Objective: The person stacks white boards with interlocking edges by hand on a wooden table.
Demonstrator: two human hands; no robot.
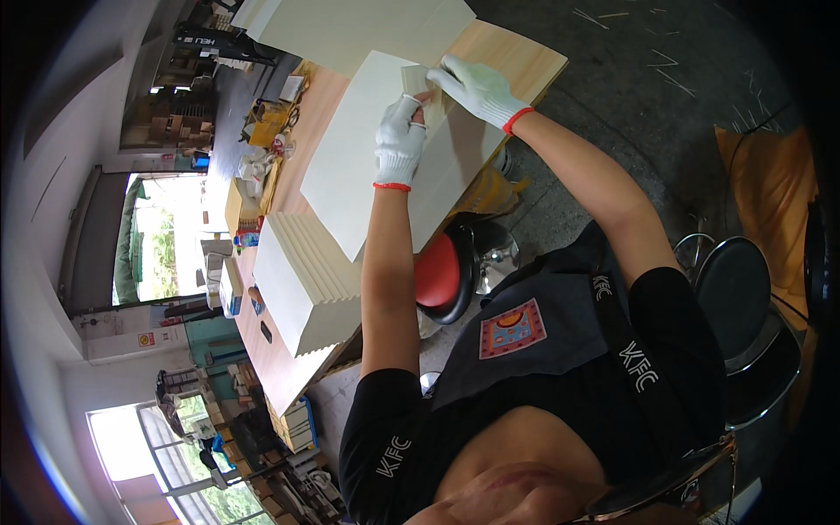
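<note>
A large white sheet of board (350, 144) lies on the wooden table in front of me. My left hand (400, 144), in a white glove with a red cuff and some bare fingertips, is above the sheet with its fingers curled in. Those fingertips close on the lower end of a small pale rectangular piece (415, 80); whether it is card or a folded flap I cannot tell. My right hand (479, 91), gloved the same way, lies with fingers stretched along the sheet's far right edge. Its thumb is close to the small piece.
A thick stack of pale boards (306, 280) stands nearer on the table (535, 63), with another large board pile (359, 31) at the far end. A red-and-black stool (442, 276) is by the table's edge. Black chairs (735, 280) stand to the right.
</note>
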